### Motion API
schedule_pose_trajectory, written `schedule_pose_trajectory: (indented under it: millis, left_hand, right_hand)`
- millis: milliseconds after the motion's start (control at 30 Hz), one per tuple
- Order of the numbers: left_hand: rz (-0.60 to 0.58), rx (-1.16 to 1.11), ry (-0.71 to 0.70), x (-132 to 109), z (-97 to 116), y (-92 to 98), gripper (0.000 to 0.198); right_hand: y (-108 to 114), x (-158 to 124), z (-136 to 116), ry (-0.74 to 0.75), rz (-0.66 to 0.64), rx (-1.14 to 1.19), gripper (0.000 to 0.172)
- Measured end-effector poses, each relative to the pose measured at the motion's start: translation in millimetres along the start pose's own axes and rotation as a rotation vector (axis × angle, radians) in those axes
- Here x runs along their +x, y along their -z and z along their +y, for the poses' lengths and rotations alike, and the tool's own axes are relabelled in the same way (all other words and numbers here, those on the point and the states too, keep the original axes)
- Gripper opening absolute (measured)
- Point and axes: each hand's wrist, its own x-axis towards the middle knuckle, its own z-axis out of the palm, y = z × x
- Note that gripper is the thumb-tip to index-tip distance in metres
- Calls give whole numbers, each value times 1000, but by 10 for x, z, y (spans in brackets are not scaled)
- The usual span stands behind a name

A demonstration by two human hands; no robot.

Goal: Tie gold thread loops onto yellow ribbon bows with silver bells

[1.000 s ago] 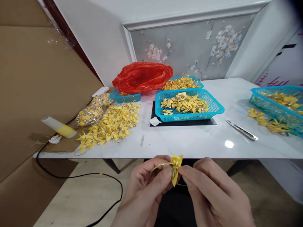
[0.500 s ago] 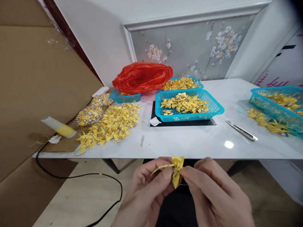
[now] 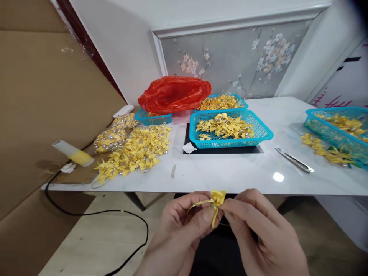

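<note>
In front of the table's near edge I hold a small yellow ribbon bow (image 3: 218,197) with a thin gold cord (image 3: 198,203) tied at its middle. My left hand (image 3: 184,226) is closed, its thumb and fingers pinching the bow from the left while the cord loops over those fingers. From the right, my right hand (image 3: 261,230) is closed in a pinch at the bow's edge; what lies between its fingertips is mostly hidden. A short piece of cord shows beneath the bow, between the two hands.
A blue basket (image 3: 267,134) of yellow bows stands mid-table, another basket (image 3: 312,122) at right. Tweezers (image 3: 296,161) lie between them. Piled bows (image 3: 138,149) cover the left side, near a red plastic bag (image 3: 175,94) and a yellow-and-white tube (image 3: 73,153). A black cable (image 3: 146,234) hangs down.
The bow has turned a little in my fingers, so its lower tail now looks narrower. Both hands stay nearly in place, and the view has shifted slightly.
</note>
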Motion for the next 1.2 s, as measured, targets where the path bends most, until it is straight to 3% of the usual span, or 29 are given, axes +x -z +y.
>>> schedule_pose_trajectory:
  millis: [267, 533, 700, 1200]
  left_hand:
    - [27, -64, 57, 9, 0, 20, 12]
    - [41, 84, -114, 19, -83, 71, 9]
    - [48, 82, -136, 19, -97, 55, 11]
    - [-2, -57, 52, 60, -39, 128, 9]
  right_hand:
    - [11, 11, 29, -25, -40, 31, 28]
    - [8, 4, 26, -52, -52, 66, 27]
    - [5, 4, 21, -49, -44, 59, 24]
    - [35, -7, 55, -25, -44, 7, 25]
